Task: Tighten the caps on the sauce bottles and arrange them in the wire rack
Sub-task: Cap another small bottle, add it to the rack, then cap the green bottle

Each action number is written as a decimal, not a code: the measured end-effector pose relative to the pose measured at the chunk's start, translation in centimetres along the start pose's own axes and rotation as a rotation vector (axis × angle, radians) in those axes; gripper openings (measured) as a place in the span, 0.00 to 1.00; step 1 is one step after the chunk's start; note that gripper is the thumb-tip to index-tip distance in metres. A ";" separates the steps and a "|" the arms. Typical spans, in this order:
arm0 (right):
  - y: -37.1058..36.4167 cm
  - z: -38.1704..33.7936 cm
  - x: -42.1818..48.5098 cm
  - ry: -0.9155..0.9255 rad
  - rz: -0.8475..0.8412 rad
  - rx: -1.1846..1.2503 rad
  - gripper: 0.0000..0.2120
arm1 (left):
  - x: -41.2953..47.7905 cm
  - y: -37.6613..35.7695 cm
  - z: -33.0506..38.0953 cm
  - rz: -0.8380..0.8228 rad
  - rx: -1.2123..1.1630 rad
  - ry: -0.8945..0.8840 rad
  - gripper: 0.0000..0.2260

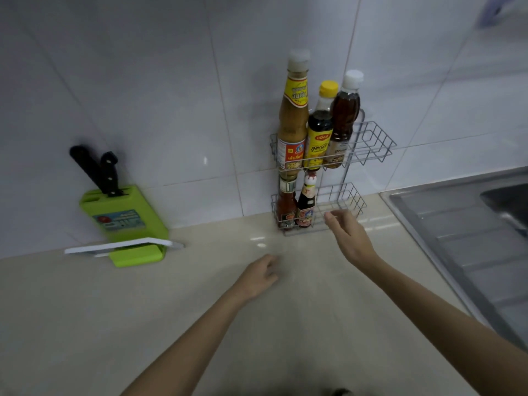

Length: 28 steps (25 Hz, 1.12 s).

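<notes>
A two-tier wire rack point(374, 144) stands against the tiled wall. Its upper shelf holds a tall tan sauce bottle point(293, 115), a dark bottle with a yellow cap point(319, 130) and a brown bottle with a white cap point(344, 115). On the lower shelf stand a red sauce bottle point(286, 205) and a dark bottle with a red-white top point(306, 205). My right hand point(347, 237) hovers in front of the lower shelf, empty, fingers apart. My left hand point(261, 274) is low over the counter, empty, fingers loosely curled.
A green knife block point(128, 224) with two black-handled knives leans on the wall at left, a white board point(120, 246) in front of it. A steel sink point(471, 224) lies to the right. The beige counter point(114, 324) spreads below.
</notes>
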State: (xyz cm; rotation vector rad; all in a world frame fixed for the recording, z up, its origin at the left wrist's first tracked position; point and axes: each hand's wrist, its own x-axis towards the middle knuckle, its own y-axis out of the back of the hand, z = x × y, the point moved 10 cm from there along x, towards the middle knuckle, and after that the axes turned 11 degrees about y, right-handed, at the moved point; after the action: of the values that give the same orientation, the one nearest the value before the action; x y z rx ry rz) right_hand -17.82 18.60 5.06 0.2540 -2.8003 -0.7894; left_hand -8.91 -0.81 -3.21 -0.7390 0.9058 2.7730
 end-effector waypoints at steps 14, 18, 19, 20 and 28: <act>-4.2 -5.8 -20.1 0.255 -0.515 -0.079 0.07 | -16.2 -9.2 -8.1 -0.241 0.043 -0.190 0.25; -6.5 -12.0 -24.1 0.551 -0.682 -0.191 0.16 | -19.5 -10.5 -7.4 -0.271 -0.079 -0.205 0.27; -7.1 -12.7 -24.7 0.637 -0.714 -0.282 0.19 | -19.6 -10.3 -7.1 -0.228 -0.110 -0.206 0.26; -7.7 -13.3 -25.2 0.729 -0.735 -0.378 0.20 | -19.8 -10.1 -6.9 -0.189 -0.129 -0.209 0.23; -9.3 -14.6 -25.4 1.219 -0.622 -0.915 0.18 | -19.1 -8.9 -5.6 -0.092 -0.042 -0.233 0.14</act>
State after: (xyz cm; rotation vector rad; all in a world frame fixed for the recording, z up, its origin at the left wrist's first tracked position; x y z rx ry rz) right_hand 11.29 9.24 8.12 1.0016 -1.0747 -1.3107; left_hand 12.48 3.57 -2.39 -0.4388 0.7517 2.7302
